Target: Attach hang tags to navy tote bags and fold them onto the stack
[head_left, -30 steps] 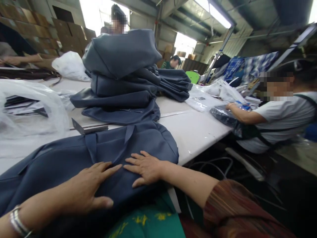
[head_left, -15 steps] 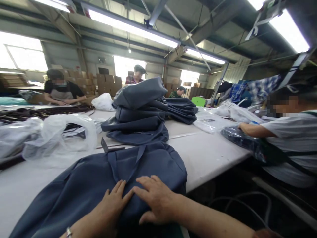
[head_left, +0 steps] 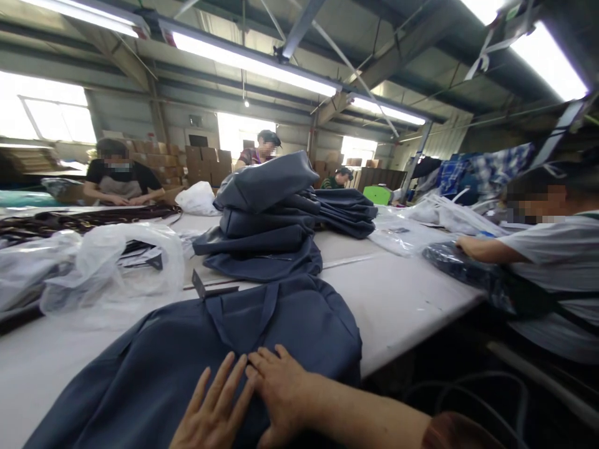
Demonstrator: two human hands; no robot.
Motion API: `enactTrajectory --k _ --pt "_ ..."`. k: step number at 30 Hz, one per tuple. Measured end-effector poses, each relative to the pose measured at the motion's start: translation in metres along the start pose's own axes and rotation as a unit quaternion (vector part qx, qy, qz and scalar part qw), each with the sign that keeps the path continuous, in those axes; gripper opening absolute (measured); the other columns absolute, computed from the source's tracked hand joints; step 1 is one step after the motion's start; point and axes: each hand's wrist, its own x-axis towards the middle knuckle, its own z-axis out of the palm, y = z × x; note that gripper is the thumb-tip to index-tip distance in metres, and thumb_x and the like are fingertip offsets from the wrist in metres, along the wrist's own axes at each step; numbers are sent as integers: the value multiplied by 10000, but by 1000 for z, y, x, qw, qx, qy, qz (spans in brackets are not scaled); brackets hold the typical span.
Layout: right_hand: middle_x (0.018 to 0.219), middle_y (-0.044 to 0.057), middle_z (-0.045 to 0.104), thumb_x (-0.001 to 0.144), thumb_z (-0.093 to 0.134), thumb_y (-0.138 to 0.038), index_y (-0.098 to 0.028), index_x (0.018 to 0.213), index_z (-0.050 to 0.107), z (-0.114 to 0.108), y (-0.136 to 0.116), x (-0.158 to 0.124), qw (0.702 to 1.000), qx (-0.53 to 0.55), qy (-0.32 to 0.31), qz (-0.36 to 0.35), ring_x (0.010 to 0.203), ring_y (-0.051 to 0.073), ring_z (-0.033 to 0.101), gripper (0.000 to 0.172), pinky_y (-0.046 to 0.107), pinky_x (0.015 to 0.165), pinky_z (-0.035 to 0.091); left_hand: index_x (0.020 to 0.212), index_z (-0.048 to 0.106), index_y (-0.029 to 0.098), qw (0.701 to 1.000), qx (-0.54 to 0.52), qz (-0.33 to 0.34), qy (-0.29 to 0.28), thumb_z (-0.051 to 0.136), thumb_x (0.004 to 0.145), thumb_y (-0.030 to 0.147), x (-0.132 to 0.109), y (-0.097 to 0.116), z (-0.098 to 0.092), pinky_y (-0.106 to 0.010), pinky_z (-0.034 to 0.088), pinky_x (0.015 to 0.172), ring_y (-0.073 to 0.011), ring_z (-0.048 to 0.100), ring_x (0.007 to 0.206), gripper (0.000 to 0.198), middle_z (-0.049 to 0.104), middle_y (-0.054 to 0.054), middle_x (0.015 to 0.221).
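Note:
A dark blue fabric bag [head_left: 196, 349] lies flat on the white table [head_left: 402, 299] in front of me, its two handle straps [head_left: 243, 312] pointing away. My left hand [head_left: 215, 408] rests open on the near part of the bag, fingers stretched out. My right hand [head_left: 281, 393] presses flat on the fabric beside it, fingers bent a little, its fingertips touching the left hand's fingers. Neither hand holds anything.
A stack of the same blue bags [head_left: 271, 218] stands further back. Clear plastic bags [head_left: 112, 262] lie at the left. A person in a white shirt [head_left: 547, 249] works at the right table edge; other people [head_left: 116, 178] sit at the far side.
The camera has tilted up, so the ceiling shows and my hands sit lower in view. Both hands have drawn closer together on the bag.

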Motion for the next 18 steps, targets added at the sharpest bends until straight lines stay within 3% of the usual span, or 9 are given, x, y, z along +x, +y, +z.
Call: enactTrajectory --k 2,5,7,9,10,11,14,16,18 --pt "1681 306 246 731 813 -674 -16 1632 212 -1 -2 2 1000 -22 6 -5 1553 469 266 1267 695 1247 250 1623 222 240 1000 -4 22 -5 619 659 107 10 -4 -4 -608 149 1301 -363 38 1581 1051 88 -107 1708" --pt "1617 356 343 764 792 -649 50 1560 331 6 -4 -2 997 -62 46 10 1509 479 345 1155 684 1220 312 1625 148 189 996 -7 29 -83 702 514 146 26 -9 -4 -596 152 1297 -408 58 1583 1242 77 -185 1713" --pt "1517 306 518 836 745 -567 -13 1440 525 18 -6 -15 995 -42 91 2 1433 458 460 849 644 1175 388 1625 169 197 995 0 13 -100 717 495 136 32 -10 2 -566 222 1289 -414 99 1586 1258 110 -199 1720" --pt "1289 184 715 849 727 -472 -140 1156 715 35 -6 -38 989 100 110 15 1251 373 627 453 516 1088 487 1619 243 188 996 20 1 -84 703 507 75 33 -9 11 -533 323 1257 -419 161 1581 1208 171 -214 1715" --pt "1127 120 769 833 729 -438 -185 995 744 45 -5 -51 969 214 112 54 1108 309 689 301 436 1005 532 1613 283 177 997 35 0 -75 684 508 28 32 -8 16 -530 379 1227 -430 209 1572 1185 200 -230 1706" --pt "949 70 774 813 727 -426 -205 864 736 55 -4 -66 931 330 112 110 935 248 712 227 369 890 560 1607 317 168 997 50 4 -64 659 511 -15 31 -8 19 -535 426 1194 -440 268 1556 1163 222 -247 1696" --pt "652 0 641 750 710 -493 -197 780 698 81 1 -103 788 540 114 272 553 142 576 298 263 540 495 1604 355 141 997 42 31 -62 593 567 -62 31 -11 18 -517 485 1152 -411 402 1507 1083 209 -273 1690" --pt "700 14 647 720 672 -602 -177 892 683 89 3 -116 750 581 122 292 490 115 528 459 236 451 438 1607 345 104 995 6 50 -90 588 633 -14 35 -19 8 -460 438 1203 -357 410 1510 1012 189 -261 1696" --pt "936 86 714 723 608 -673 -165 1084 642 88 2 -116 721 616 151 279 599 132 631 624 248 511 504 1583 394 61 991 -29 74 -110 606 692 104 43 -31 -8 -418 394 1232 -329 421 1504 917 264 -236 1678"
